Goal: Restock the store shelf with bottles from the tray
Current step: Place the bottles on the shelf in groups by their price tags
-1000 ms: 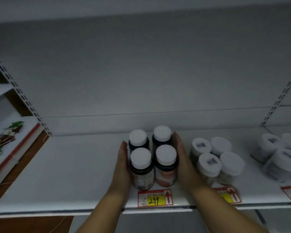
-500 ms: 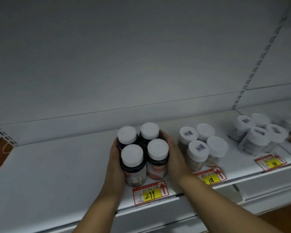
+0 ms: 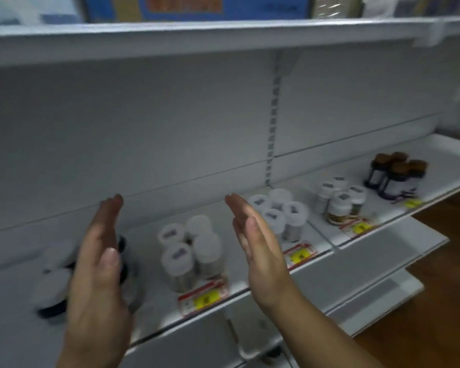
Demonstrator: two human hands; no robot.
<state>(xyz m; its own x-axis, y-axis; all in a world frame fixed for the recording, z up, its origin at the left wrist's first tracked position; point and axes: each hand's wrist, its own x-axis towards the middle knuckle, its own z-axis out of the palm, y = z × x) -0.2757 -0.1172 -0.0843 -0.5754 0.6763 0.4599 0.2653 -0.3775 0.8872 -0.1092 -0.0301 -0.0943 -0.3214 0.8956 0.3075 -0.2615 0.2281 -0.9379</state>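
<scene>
Both hands are flat and hold nothing, fingers straight and together. The left hand (image 3: 98, 264) hides part of the dark bottles (image 3: 52, 290) on the shelf (image 3: 250, 290). The right hand (image 3: 258, 243) is beside white bottles (image 3: 190, 251).

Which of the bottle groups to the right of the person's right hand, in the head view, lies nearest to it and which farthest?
From the right hand:
1. White-capped cluster, just beside it, to its right.
2. White-capped group, farther right along the shelf.
3. Brown-capped bottles, far right.
</scene>
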